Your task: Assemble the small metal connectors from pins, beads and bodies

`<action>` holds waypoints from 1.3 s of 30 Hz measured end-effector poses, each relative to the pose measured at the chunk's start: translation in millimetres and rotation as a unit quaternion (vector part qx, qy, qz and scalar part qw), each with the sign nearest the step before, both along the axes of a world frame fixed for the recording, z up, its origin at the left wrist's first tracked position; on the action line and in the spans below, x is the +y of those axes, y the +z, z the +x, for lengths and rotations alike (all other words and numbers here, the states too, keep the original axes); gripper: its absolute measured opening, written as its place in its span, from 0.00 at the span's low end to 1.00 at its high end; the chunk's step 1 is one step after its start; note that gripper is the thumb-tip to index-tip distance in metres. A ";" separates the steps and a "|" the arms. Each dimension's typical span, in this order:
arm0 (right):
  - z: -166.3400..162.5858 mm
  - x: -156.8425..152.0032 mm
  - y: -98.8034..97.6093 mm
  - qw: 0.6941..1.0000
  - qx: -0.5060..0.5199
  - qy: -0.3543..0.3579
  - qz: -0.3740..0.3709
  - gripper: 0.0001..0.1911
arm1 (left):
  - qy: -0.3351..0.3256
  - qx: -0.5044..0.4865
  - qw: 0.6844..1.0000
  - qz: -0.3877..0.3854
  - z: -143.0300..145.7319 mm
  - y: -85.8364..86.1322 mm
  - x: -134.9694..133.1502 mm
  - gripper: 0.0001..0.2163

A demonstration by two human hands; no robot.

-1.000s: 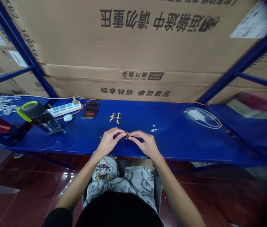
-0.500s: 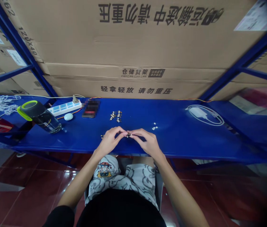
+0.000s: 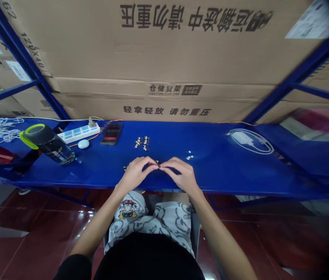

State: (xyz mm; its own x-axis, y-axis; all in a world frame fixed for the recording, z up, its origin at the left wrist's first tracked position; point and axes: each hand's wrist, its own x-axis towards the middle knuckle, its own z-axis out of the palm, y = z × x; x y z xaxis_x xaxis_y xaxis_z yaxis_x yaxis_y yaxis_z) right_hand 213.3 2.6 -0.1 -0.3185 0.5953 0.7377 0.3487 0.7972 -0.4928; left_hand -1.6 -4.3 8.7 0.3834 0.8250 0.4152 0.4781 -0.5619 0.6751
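Note:
Above the front edge of the blue shelf table, my left hand and my right hand meet fingertip to fingertip. Both pinch one small dark part, mostly covered by my fingers, so its kind cannot be made out. Behind my hands lies a cluster of small white parts with brass-coloured pins. A few similar pieces show just left of my left hand. Several tiny white pieces lie beyond my right hand.
On the left are a dark bottle with a green loop, a white power strip, a white oval object and a pixelated dark item. A white charger with coiled cable lies right. A large cardboard box stands behind the blue table.
The small part has turned between my fingertips, its dark end now pointing away from me. Both hands stay nearly in place, and the view has shifted slightly.

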 end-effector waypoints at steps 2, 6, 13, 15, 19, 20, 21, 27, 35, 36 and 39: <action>-0.4 -1.0 1.8 1.000 0.012 -0.007 -0.010 0.05 | 0.002 0.004 1.000 0.002 0.0 0.2 -0.2 0.07; -1.0 -1.6 3.5 0.999 0.004 0.002 -0.035 0.06 | -0.016 0.011 1.000 0.019 -0.6 -1.9 0.7 0.07; -0.4 1.1 2.7 0.997 -0.029 0.045 -0.057 0.10 | -0.016 0.021 0.998 0.050 -0.9 -5.5 2.7 0.08; -0.1 2.0 1.8 0.997 -0.039 0.036 -0.061 0.10 | -0.016 0.029 0.998 0.049 -1.0 -4.9 2.4 0.09; -0.2 2.1 1.9 0.996 -0.033 -0.007 -0.076 0.05 | -0.011 0.037 0.999 0.038 -0.8 -3.3 1.6 0.08; -0.5 1.9 2.6 0.996 -0.032 -0.019 -0.082 0.04 | -0.006 0.040 0.998 0.038 -0.6 -3.2 1.5 0.08; -1.0 1.7 3.4 0.995 -0.033 -0.030 -0.088 0.04 | 0.001 0.044 0.998 0.038 -0.4 -3.2 1.6 0.08; -2.6 2.8 5.0 0.991 -0.043 -0.052 -0.113 0.05 | 0.052 0.078 0.995 0.042 1.3 -3.4 2.5 0.08; 5.9 14.5 -9.2 0.934 -0.092 -0.288 -0.189 0.07 | 0.068 0.126 0.989 0.040 2.4 -6.3 4.0 0.09; 5.8 15.4 -10.2 0.931 -0.113 -0.293 -0.188 0.07 | 0.064 0.134 0.988 0.044 2.6 -7.5 4.5 0.10; 4.4 16.9 -11.2 0.930 -0.149 -0.290 -0.170 0.08 | 0.056 0.160 0.984 0.059 3.3 -11.3 5.8 0.11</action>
